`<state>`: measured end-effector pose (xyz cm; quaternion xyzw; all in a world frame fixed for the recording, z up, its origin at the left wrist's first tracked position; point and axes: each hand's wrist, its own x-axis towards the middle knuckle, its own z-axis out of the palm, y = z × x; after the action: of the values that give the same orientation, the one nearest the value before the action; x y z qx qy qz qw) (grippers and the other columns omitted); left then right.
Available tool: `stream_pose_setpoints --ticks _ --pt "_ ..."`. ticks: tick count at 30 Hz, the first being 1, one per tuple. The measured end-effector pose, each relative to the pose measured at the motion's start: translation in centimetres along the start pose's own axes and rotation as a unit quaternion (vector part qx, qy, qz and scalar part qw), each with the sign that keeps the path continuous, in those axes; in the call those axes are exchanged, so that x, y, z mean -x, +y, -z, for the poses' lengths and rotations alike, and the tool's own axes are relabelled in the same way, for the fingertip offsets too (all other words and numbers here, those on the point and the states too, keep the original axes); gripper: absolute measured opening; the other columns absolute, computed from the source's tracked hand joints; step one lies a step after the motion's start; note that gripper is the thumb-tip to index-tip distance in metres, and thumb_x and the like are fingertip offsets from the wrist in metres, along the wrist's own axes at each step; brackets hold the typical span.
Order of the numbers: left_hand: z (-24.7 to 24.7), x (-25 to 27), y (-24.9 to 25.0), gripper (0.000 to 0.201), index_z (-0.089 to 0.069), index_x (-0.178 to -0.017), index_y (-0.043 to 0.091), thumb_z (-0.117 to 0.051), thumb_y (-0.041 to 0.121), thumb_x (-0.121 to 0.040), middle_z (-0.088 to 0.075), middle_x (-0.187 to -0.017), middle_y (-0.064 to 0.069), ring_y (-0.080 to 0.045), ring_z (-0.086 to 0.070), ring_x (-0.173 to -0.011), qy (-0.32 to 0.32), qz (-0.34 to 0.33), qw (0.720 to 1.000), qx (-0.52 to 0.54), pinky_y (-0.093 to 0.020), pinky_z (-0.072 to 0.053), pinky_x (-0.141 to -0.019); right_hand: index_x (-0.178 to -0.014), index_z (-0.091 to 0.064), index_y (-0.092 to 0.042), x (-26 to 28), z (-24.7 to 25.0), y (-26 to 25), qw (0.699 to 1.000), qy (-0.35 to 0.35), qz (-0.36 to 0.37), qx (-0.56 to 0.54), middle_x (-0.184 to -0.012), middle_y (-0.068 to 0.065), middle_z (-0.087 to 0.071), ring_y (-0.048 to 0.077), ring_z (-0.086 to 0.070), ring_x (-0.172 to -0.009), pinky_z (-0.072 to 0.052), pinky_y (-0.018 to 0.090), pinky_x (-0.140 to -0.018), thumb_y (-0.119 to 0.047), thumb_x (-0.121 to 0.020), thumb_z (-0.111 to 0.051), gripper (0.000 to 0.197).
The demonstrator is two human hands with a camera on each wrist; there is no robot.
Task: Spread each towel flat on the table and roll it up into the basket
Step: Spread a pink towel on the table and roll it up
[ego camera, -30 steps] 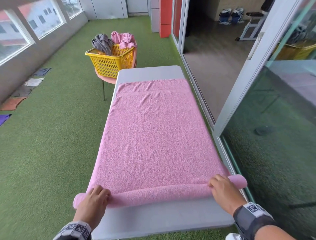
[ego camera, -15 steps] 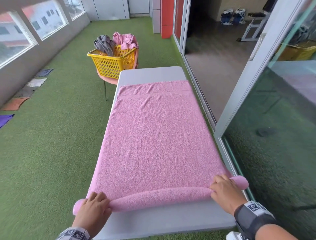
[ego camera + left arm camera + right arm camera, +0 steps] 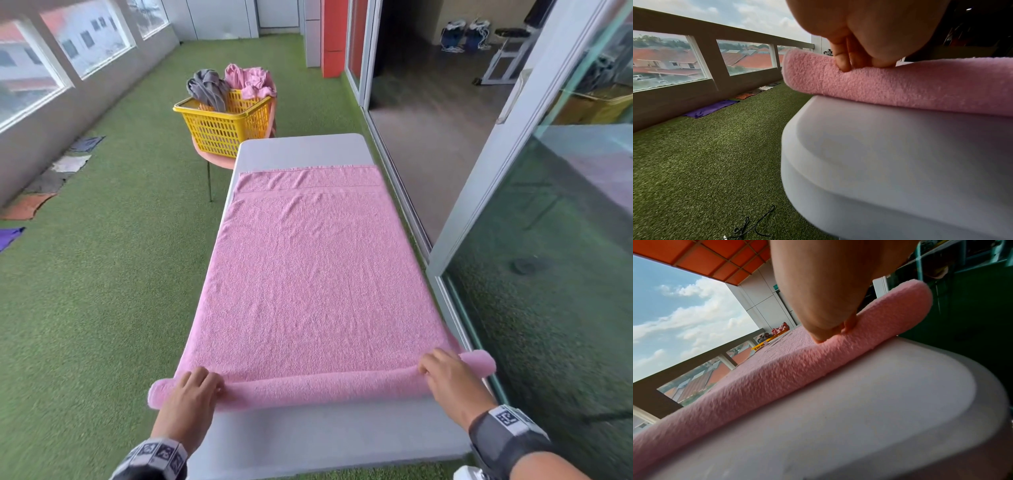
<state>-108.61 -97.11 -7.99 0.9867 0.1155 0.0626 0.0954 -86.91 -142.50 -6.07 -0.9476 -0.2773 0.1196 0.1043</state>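
Long grey table (image 3: 329, 442) with rounded corners stands on green artificial turf (image 3: 102, 308). Pink towel (image 3: 308, 274) lies directly on the tabletop, spread flat over most of its length — near end rolled into a tube across the table's width, both roll ends sticking out past the side edges. Bare grey strip shows at the far end and in front of the roll. On the turf along the left wall — several cloths laid flat: purple (image 3: 10, 236), orange (image 3: 29, 207), white (image 3: 70, 163), darker ones.
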Motion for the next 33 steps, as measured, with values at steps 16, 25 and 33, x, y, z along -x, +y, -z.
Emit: stream_pose_setpoints --ticks 16,25,33 --pt "1.0 1.2 0.2 0.021 -0.057 -0.063 0.030 -0.048 0.047 -0.072 -0.050 -0.081 0.015 -0.013 -0.044 -0.079 -0.087 -0.007 0.993 -0.075 -0.030 -0.038 -0.060 -0.102 -0.071 -0.029 0.2 1.1 -1.7 0.996 -0.038 0.004 0.079 -0.101 -0.016 -0.045 0.011 -0.040 -0.102 -0.028 0.026 -0.087 -0.031 -0.092 -0.048 0.024" --pt "0.7 0.1 0.6 0.005 -0.063 -0.079 0.028 -0.068 0.028 -0.078 -0.053 -0.075 0.010 -0.018 -0.056 -0.068 -0.041 0.032 0.999 0.004 -0.032 -0.046 -0.052 -0.066 -0.056 -0.025 -0.4 2.1 -1.5 0.996 -0.075 -0.036 0.018 -0.084 -0.008 -0.060 0.010 -0.054 -0.083 -0.045 0.029 -0.077 -0.027 -0.091 -0.052 0.025" --pt "0.1 0.3 -0.2 0.023 -0.063 -0.094 0.024 -0.045 0.025 -0.081 -0.056 -0.093 0.009 -0.018 -0.053 -0.085 -0.018 -0.019 1.000 0.010 -0.034 -0.049 -0.072 -0.096 -0.059 -0.026 -0.1 1.2 -1.4 1.000 -0.019 0.000 0.005 -0.101 -0.011 -0.054 0.008 -0.047 -0.095 -0.039 0.023 -0.084 -0.012 -0.091 -0.055 0.015"
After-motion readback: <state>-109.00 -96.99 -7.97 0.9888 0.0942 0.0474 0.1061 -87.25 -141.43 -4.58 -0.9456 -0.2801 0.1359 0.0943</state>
